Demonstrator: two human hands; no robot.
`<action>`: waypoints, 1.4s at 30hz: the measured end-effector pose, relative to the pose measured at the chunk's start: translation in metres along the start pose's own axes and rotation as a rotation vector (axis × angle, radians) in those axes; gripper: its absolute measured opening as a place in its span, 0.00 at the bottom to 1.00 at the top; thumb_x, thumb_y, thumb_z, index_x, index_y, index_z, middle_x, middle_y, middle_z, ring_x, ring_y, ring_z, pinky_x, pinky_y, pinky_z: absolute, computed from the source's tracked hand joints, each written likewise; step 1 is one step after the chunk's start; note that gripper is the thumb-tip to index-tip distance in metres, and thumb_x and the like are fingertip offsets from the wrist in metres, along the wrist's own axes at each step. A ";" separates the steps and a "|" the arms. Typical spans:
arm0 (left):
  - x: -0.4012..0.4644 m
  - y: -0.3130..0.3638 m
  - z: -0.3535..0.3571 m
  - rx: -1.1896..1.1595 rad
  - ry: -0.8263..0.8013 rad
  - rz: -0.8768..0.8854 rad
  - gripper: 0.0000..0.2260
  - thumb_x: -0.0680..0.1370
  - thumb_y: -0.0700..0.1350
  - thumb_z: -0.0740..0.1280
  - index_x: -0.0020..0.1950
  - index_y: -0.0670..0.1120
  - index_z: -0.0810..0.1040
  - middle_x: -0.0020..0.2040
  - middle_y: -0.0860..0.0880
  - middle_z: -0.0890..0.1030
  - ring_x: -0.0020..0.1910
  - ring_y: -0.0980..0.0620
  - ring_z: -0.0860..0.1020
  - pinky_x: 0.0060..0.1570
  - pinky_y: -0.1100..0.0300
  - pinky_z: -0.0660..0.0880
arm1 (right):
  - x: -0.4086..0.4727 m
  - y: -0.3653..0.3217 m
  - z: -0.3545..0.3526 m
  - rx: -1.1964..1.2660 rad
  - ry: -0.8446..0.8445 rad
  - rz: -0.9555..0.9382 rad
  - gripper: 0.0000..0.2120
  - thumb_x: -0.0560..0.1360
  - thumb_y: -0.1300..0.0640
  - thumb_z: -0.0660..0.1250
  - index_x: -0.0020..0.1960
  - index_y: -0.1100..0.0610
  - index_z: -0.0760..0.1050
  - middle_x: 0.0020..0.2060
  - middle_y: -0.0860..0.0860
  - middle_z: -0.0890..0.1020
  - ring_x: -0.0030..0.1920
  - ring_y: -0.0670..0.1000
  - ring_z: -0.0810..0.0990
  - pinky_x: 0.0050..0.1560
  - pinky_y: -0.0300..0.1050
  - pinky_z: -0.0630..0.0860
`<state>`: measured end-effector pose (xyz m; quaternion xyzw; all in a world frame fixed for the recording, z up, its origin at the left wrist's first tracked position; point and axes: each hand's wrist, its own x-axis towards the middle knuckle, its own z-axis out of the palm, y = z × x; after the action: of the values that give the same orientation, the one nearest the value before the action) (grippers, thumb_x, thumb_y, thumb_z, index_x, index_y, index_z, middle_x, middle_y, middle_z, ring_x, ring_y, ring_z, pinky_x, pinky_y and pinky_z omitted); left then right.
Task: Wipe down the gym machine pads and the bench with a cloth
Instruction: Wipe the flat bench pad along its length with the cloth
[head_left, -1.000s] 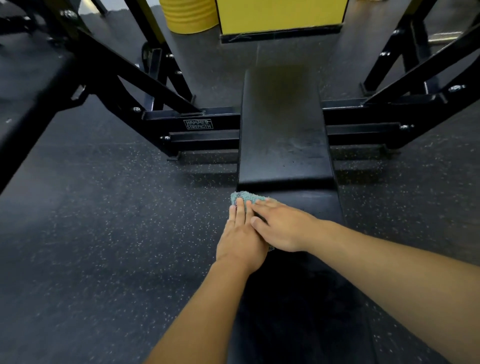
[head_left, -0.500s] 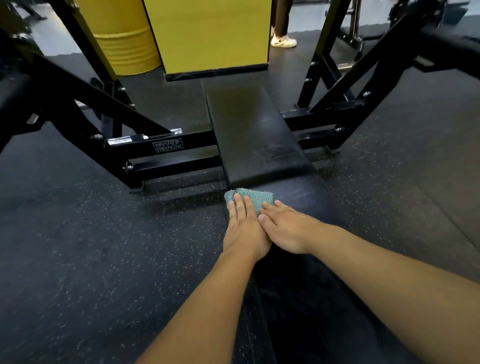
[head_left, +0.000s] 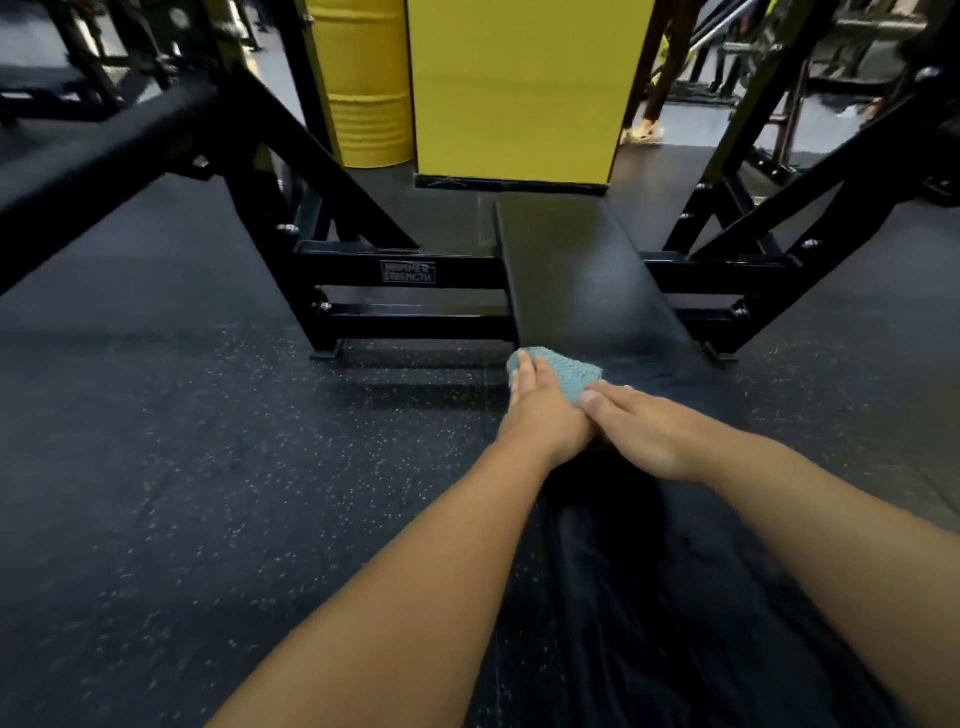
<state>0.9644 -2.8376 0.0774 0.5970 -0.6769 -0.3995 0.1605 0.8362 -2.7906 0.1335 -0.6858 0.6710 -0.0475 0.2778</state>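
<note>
A folded teal cloth (head_left: 571, 375) lies on the black bench pad (head_left: 582, 280), at its left edge where the near and far pad sections meet. My left hand (head_left: 545, 415) lies flat on the cloth with straight fingers, pressing it down. My right hand (head_left: 654, 426) is laid partly over the left hand, fingers straight, its fingertips touching the cloth's near right side. Most of the cloth is hidden under both hands. The near part of the bench (head_left: 649, 597) runs toward me between my forearms.
The black machine frame (head_left: 405, 273) crosses under the bench, with slanted beams on the left (head_left: 104, 161) and right (head_left: 810, 208). A yellow pillar (head_left: 519, 88) and a yellow barrel (head_left: 363, 83) stand behind. A person's foot (head_left: 641, 132) shows at the back. Speckled rubber floor (head_left: 208, 441) surrounds the bench.
Both hands have slid the cloth forward along the bench toward the far pad section. My view has lifted, bringing more of the pillar, the barrel and the background into sight.
</note>
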 end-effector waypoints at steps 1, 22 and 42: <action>0.000 -0.003 0.000 -0.009 0.007 0.001 0.42 0.82 0.59 0.62 0.84 0.46 0.38 0.82 0.51 0.31 0.83 0.51 0.37 0.81 0.52 0.44 | -0.001 -0.002 0.003 -0.001 0.012 0.004 0.25 0.87 0.43 0.49 0.79 0.51 0.65 0.80 0.48 0.66 0.81 0.49 0.59 0.76 0.44 0.53; 0.035 -0.040 -0.003 -0.294 -0.007 0.162 0.43 0.80 0.66 0.54 0.84 0.47 0.35 0.82 0.51 0.29 0.82 0.52 0.36 0.82 0.50 0.44 | 0.050 -0.021 0.035 0.100 0.173 0.160 0.40 0.77 0.26 0.47 0.82 0.47 0.61 0.82 0.46 0.60 0.82 0.47 0.56 0.79 0.48 0.54; 0.013 -0.057 0.008 -0.611 -0.057 0.081 0.35 0.85 0.61 0.54 0.84 0.54 0.38 0.85 0.49 0.47 0.82 0.44 0.55 0.74 0.55 0.65 | 0.029 -0.024 0.026 0.103 0.022 0.248 0.38 0.80 0.28 0.50 0.84 0.45 0.49 0.83 0.41 0.48 0.83 0.44 0.44 0.81 0.49 0.43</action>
<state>0.9943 -2.8451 0.0275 0.4821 -0.5528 -0.5945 0.3294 0.8719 -2.8108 0.1136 -0.5820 0.7502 -0.0549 0.3090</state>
